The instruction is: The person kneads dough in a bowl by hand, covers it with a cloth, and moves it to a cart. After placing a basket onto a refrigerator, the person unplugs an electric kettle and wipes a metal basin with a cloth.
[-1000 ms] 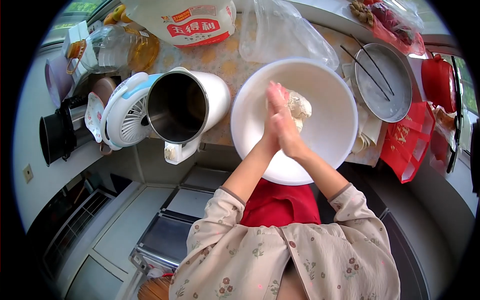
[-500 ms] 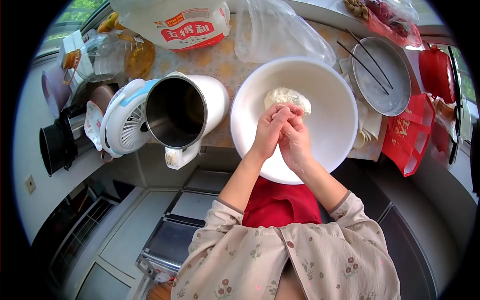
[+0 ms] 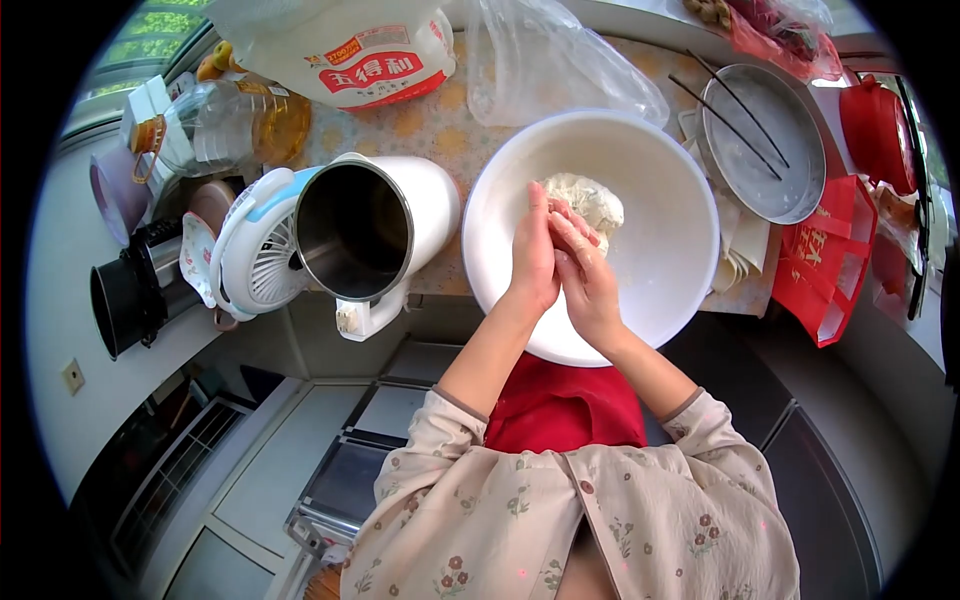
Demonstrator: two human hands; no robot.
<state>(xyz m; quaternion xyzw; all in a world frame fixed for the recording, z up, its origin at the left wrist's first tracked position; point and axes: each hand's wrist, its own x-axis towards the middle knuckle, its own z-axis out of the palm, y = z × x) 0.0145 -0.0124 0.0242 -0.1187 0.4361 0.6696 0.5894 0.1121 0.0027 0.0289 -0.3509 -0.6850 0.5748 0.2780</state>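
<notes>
A lump of whitish, rough dough (image 3: 592, 204) lies in the big white bowl (image 3: 672, 262), towards its far side. Over the near half of the bowl, my left hand (image 3: 535, 258) and my right hand (image 3: 588, 285) are set palm against palm. Fingers of both are stretched out and point towards the dough, partly covering its near edge. Bits of dough or flour cling to the skin. No object shows between the palms, though their inner faces are hidden.
Left of the bowl stands an open white kettle-like jug (image 3: 425, 215) beside a white-and-blue fan (image 3: 262, 240). A flour bag (image 3: 375, 70) and a clear plastic bag (image 3: 560, 65) lie behind. To the right are a metal pan (image 3: 745, 150) with chopsticks (image 3: 735, 125) and a red bag (image 3: 820, 265).
My hands have gone from clasped, bent fingers to straighter fingers laid palm to palm. More of the dough shows now. The view has shifted slightly.
</notes>
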